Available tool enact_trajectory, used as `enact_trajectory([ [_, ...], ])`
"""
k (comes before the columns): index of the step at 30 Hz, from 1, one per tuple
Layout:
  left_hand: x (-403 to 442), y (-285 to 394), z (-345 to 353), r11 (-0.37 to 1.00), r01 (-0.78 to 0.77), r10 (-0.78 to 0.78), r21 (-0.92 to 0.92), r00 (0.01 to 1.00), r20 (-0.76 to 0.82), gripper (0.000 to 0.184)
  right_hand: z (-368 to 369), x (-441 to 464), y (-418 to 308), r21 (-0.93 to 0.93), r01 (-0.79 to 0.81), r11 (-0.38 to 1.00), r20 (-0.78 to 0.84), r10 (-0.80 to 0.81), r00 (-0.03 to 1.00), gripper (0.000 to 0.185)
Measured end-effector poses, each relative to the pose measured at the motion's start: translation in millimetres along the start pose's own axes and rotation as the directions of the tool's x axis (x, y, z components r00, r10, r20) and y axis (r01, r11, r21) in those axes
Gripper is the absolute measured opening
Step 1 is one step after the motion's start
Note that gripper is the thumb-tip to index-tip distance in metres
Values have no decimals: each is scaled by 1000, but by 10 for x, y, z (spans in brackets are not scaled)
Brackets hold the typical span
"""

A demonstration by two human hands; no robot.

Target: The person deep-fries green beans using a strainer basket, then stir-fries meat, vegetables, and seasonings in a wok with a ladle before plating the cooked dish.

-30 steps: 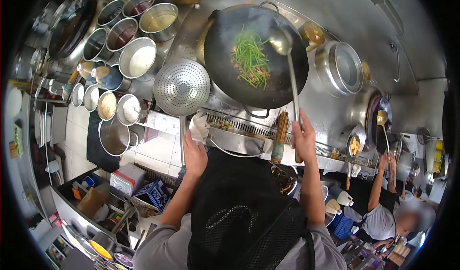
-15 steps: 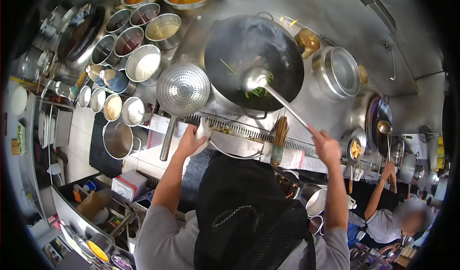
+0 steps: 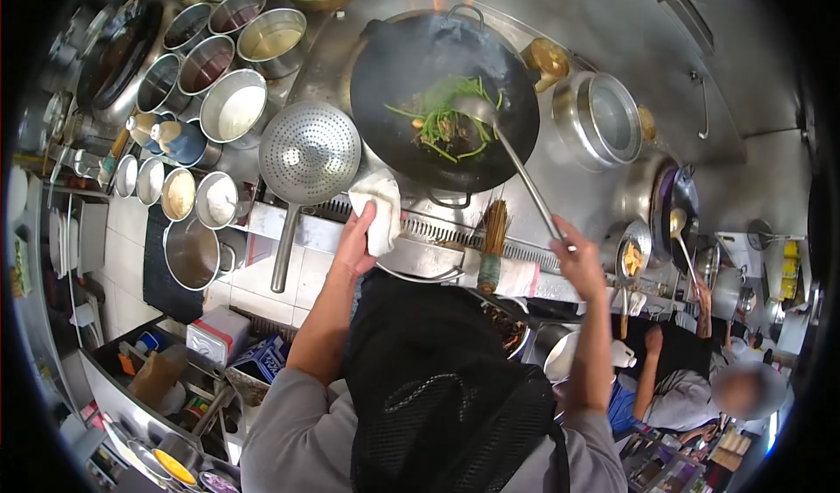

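Observation:
Long green vegetables [image 3: 455, 121] with brown bits lie in a large black wok [image 3: 385, 139], under light steam. My right hand [image 3: 577, 257] is closed round the handle of a metal ladle [image 3: 525, 174], whose bowl rests among the greens. A folded white cloth [image 3: 380, 211] is gripped in my left hand [image 3: 354, 239], just below the wok's near left side. The round perforated strainer [image 3: 310, 152] sits left of the wok, its handle pointing toward me. A bamboo brush [image 3: 493, 244] stands near the wok's front edge.
Metal pots of sauces and powders [image 3: 236, 106] crowd the left side. Stacked steel pots [image 3: 604, 121] stand right of the wok. Flames show behind it. A co-worker [image 3: 691, 392] is at the far right beside another wok and ladle.
The ladle bowl has shifted within the wok, and the greens are now spread out differently. My left hand has lifted the cloth toward the wok. The co-worker's hands have moved apart.

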State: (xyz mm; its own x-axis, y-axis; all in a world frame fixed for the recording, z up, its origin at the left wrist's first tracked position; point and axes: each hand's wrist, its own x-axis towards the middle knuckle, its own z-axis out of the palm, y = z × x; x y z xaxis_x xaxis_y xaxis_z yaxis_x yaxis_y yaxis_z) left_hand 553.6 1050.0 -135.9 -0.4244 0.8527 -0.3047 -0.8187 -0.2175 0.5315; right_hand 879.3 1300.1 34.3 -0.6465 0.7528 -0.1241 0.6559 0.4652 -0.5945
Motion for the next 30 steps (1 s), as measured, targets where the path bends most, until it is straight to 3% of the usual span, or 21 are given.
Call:
enact_trajectory([
  [1, 47, -50, -19, 997, 56, -57, -59, 998, -15, 58, 121, 39, -266, 170, -312, 935, 58, 307, 950, 52],
  [2, 68, -69, -19, 987, 113, -117, -115, 993, -28, 59, 246, 82, -462, 317, -376, 871, 63, 376, 924, 53],
  [4, 15, -41, 148, 952, 183, -204, -247, 977, -65, 62, 631, 302, -142, 173, -204, 964, -127, 227, 965, 54],
  [7, 29, -40, 515, 934, 256, -293, -249, 948, -123, 67, 946, 758, -208, 105, -158, 982, -184, 175, 967, 54],
  [8, 89, -84, 588, 919, 295, -324, -260, 943, -76, 66, 1038, 800, -213, 107, -157, 982, -187, 175, 967, 54],
  [10, 312, -247, 750, 935, 328, -330, -138, 944, 6, 68, 1141, 872, -240, 84, 45, 995, -106, -36, 994, 55],
  [11, 454, -332, 788, 937, 339, -338, -84, 941, 27, 57, 1083, 789, -200, 40, 91, 995, -65, -88, 994, 57],
  [12, 548, -423, 922, 980, 198, -197, 11, 980, -40, 41, 945, 687, -140, 45, 99, 994, -73, -95, 993, 57],
  [14, 790, -583, 846, 980, 183, -174, 72, 978, -117, 28, 524, 413, -27, -169, 201, 965, 64, -193, 979, 59],
  [15, 891, -584, 815, 982, 170, -161, 78, 980, -113, 28, 321, 222, -35, -249, 171, 953, 68, -158, 985, 60],
  [16, 982, -573, 797, 964, 263, -254, 44, 955, -154, 26, 156, 47, 9, -327, 141, 934, 69, -125, 990, 61],
  [17, 1023, -594, 768, 934, 356, -348, 5, 917, -194, 26, 59, -66, 228, -304, 86, 949, 21, -84, 996, 61],
  [18, 998, -681, 707, 936, 353, -344, 7, 917, -202, 26, 19, -214, 423, -274, 26, 961, -19, -32, 999, 61],
  [20, 963, -839, 715, 950, 303, -312, -80, 937, -156, 25, -21, -485, 640, -272, 70, 960, -71, -93, 993, 61],
  [21, 690, -721, 1142, 994, 111, -105, 4, 946, -307, 16, -77, -404, 733, -282, 125, 951, -144, -170, 975, 60],
  [22, 522, -547, 1448, 997, 64, -47, 50, 955, -294, 10, -150, -474, 488, -280, 126, 952, -96, -158, 983, 57],
  [24, 543, -623, 1287, 957, 291, -281, -6, 921, -270, 11, -446, -575, -35, -95, -160, 983, 135, 172, 976, 56],
  [25, 361, -655, 1366, 983, 183, -175, -7, 925, -338, 12, -690, -780, -92, -100, -109, 989, 212, 128, 969, 55],
  [27, -277, -505, 1538, 970, 225, -182, 92, 922, -341, 13, -1412, -914, -402, -88, -46, 995, 395, 77, 915, 53],
  [29, -592, -507, 1640, 963, 257, -211, 81, 907, -365, 17, -1761, -1009, -274, -39, 111, 993, 524, -74, 849, 52],
  [30, -568, -563, 1587, 956, 288, -248, 57, 896, -367, 19, -1764, -1022, -85, 5, 286, 958, 513, -247, 822, 52],
])
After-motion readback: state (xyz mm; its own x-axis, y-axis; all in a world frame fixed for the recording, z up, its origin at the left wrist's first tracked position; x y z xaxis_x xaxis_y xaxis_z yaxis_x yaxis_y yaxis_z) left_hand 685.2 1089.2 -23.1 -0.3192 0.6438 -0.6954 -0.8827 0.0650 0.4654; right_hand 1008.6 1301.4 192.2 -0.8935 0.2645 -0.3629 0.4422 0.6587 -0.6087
